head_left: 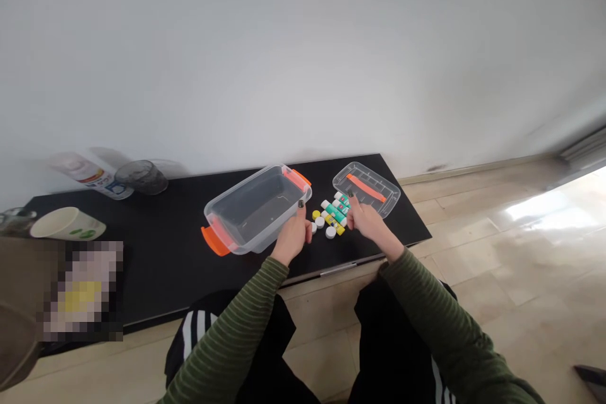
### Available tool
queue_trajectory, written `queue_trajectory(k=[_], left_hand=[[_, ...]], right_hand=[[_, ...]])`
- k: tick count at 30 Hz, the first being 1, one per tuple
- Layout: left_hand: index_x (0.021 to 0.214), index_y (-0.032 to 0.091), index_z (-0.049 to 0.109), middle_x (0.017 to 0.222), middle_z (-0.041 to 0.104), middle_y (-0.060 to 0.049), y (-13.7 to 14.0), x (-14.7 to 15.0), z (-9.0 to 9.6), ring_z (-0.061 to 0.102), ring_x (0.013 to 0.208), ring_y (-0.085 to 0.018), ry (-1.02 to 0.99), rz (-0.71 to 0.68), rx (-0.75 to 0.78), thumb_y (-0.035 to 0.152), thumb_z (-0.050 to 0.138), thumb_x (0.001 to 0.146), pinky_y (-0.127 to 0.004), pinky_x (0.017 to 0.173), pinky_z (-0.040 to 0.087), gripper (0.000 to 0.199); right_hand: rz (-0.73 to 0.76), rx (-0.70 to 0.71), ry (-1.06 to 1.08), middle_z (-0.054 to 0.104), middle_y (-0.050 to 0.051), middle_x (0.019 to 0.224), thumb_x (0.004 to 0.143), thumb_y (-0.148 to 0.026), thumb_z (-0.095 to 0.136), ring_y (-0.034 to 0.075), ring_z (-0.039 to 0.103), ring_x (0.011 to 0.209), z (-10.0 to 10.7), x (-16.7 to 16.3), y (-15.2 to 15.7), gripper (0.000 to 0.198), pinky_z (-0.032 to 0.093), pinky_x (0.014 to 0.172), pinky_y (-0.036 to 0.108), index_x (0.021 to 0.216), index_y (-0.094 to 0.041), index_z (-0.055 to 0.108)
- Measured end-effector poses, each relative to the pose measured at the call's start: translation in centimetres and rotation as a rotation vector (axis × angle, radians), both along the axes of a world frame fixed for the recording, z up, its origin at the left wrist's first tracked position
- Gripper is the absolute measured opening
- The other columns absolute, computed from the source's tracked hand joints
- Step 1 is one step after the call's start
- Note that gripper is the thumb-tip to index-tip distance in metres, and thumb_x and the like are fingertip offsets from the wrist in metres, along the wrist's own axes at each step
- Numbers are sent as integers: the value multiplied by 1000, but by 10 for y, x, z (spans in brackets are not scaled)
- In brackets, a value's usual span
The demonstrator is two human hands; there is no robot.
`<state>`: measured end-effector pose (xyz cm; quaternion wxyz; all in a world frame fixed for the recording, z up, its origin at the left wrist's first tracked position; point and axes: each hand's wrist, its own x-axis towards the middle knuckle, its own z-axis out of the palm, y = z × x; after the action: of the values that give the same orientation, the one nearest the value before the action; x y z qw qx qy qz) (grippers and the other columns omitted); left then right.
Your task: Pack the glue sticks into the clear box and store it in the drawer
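1. The left hand [293, 231] has its fingers curled together and its thumb raised, at the near side of a clear plastic box [279, 209]; contact with the wall cannot be told.
2. The right hand [367, 219], fingers likewise folded and thumb up, stands beside small green-and-white tubes [334, 211]. Nothing shows in either grip.
3. Good handling here, by the look of it, calls for a light pinch at the middle of each tube, clear of the loose caps, with the left hand steadying the light box.
4. Between the hands lie a yellow tube [334, 224], white caps [330, 233] and a yellow cap [316, 214], all on the black tabletop [165, 265] outside the box.
5. The box stands lidless, orange latches [216, 242] swung outward at its ends; pale glints mark its floor.
6. Its apparent lid [379, 184], with an orange handle [365, 188], lies beyond the tubes.
7. Farther left stand a paper cup [69, 225], a dark glass [142, 178] and a white bottle [89, 173], their contents undiscernible.
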<state>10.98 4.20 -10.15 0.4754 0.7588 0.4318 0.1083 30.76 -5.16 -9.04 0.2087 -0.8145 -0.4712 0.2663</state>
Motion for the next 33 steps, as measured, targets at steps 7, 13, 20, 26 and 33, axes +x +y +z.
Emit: queue_trajectory(k=[7, 13, 20, 26, 33], left_hand=[[116, 22, 59, 107, 71, -10, -6, 6, -23, 68, 93, -27, 454, -107, 500, 43, 48, 93, -34, 74, 47, 33], [114, 19, 56, 113, 67, -12, -2, 15, -39, 68, 98, -28, 561, -193, 518, 38, 47, 94, -36, 78, 50, 29], [106, 19, 58, 108, 69, -12, 2, 14, -39, 68, 97, -30, 552, -192, 491, 36, 49, 93, -37, 75, 50, 24], [104, 19, 59, 109, 69, -13, 3, 11, -32, 67, 98, -30, 495, -152, 470, 39, 47, 94, -37, 77, 48, 25], [99, 18, 59, 101, 70, -12, 4, 1, -19, 67, 94, -28, 202, -4, 404, 37, 49, 94, -38, 79, 49, 21]], right_hand=[[-128, -30, -271, 73, 7, 99, 91, -35, 52, 23, 66, 94, -26, 46, 17, 22, 46, 75, 30, 96, -22, 69], [-33, -120, -297, 68, 8, 115, 90, -31, 56, 21, 64, 102, -48, 55, 24, 24, 46, 81, 29, 108, -21, 68], [8, -226, -316, 62, 11, 123, 93, -39, 52, 24, 61, 107, -46, 45, 30, 30, 47, 79, 30, 107, -21, 71], [6, -215, -373, 56, 15, 129, 95, -34, 49, 27, 52, 122, -50, 38, 31, 30, 48, 85, 33, 112, -16, 67], [-70, -101, -403, 50, 21, 135, 96, -26, 47, 28, 60, 114, -44, 34, 27, 32, 49, 88, 35, 121, -10, 57]])
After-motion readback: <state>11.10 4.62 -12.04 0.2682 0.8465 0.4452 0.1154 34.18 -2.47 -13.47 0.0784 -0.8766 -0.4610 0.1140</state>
